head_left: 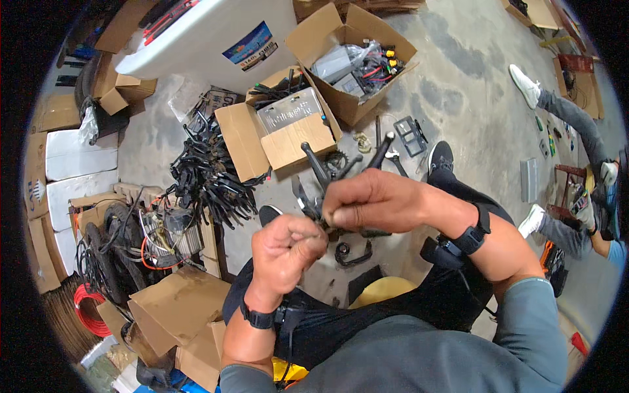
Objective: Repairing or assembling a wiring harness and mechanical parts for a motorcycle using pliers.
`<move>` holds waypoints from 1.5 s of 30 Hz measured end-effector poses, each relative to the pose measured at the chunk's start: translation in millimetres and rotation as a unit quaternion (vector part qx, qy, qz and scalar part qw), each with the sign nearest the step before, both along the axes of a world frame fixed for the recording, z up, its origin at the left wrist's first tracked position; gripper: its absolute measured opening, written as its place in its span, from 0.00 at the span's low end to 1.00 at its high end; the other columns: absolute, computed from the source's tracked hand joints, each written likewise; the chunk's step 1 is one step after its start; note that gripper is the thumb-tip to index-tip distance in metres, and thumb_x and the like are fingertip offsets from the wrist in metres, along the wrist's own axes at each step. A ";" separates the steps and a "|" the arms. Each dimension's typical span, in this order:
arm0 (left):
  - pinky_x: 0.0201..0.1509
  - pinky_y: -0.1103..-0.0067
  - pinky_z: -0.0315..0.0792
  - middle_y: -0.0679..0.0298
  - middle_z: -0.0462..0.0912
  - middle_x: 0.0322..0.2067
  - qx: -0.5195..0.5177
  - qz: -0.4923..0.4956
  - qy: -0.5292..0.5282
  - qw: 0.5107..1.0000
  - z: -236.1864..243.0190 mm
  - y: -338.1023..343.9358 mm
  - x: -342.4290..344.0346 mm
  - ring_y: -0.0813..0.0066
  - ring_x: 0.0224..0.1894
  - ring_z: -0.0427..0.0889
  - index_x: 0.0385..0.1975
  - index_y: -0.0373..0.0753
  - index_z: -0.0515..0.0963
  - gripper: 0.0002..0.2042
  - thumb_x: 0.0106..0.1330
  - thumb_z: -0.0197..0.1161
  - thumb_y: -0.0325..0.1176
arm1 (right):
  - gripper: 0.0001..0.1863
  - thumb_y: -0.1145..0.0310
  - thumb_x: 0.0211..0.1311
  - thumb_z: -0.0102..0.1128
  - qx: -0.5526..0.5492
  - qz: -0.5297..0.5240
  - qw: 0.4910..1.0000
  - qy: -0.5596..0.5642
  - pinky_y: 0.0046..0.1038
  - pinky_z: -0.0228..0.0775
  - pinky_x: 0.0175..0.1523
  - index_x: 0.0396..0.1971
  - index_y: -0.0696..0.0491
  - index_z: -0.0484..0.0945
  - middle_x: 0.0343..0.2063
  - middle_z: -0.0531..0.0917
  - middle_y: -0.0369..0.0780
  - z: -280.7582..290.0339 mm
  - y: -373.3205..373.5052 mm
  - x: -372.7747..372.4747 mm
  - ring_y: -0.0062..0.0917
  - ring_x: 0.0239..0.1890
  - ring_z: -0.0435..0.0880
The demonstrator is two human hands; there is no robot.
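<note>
In front of my body both hands meet, fingers pinched closed. My left hand (283, 254) is curled with thumb against forefinger. My right hand (380, 200) pinches just beside it, from the right. Whatever sits between the fingertips is too small or hidden to name. Just beyond the hands stands a dark metal part with splayed arms (316, 164); whether the fingers touch it, I cannot tell. A black curved piece (354, 253) lies on the floor nearer to me.
Left of the hands lies a heap of black lever-like parts (213, 173). Two cardboard boxes stand ahead, one with a clear plastic sheet (291, 111), one with cables and bagged units (357, 65). An engine-like unit (173, 232) sits left. Another person's legs (573, 124) show at right.
</note>
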State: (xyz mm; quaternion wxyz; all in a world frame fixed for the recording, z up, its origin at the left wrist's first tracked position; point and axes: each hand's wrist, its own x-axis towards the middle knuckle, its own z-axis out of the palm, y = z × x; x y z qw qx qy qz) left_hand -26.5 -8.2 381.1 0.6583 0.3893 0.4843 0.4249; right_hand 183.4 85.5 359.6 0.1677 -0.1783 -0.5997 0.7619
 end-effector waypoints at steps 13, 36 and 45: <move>0.24 0.87 0.68 0.63 0.83 0.26 -0.062 -0.067 0.100 0.991 -2.8 -6.3 -9.8 0.86 0.22 0.75 0.29 0.36 0.77 0.03 0.62 0.64 0.24 | 0.10 0.64 0.72 0.51 -0.098 -0.009 0.995 -0.030 0.21 0.67 0.34 0.37 0.55 0.74 0.26 0.75 0.32 -12.6 -31.3 0.2 0.16 0.29 0.73; 0.26 0.83 0.76 0.62 0.83 0.26 0.008 0.107 0.116 0.988 -30.5 90.4 -12.5 0.78 0.23 0.80 0.35 0.29 0.79 0.05 0.63 0.62 0.23 | 0.09 0.67 0.71 0.48 -0.073 -0.276 0.958 0.000 0.22 0.73 0.33 0.37 0.58 0.73 0.26 0.81 0.37 -32.8 40.4 -46.5 0.18 0.25 0.78; 0.21 0.84 0.70 0.62 0.81 0.25 0.022 0.106 0.063 0.992 -33.8 92.1 -6.2 0.79 0.20 0.77 0.36 0.29 0.77 0.04 0.65 0.59 0.23 | 0.07 0.70 0.64 0.56 0.066 -0.266 0.961 -0.042 0.27 0.74 0.36 0.33 0.58 0.77 0.26 0.82 0.38 -9.9 42.0 -40.7 0.23 0.28 0.81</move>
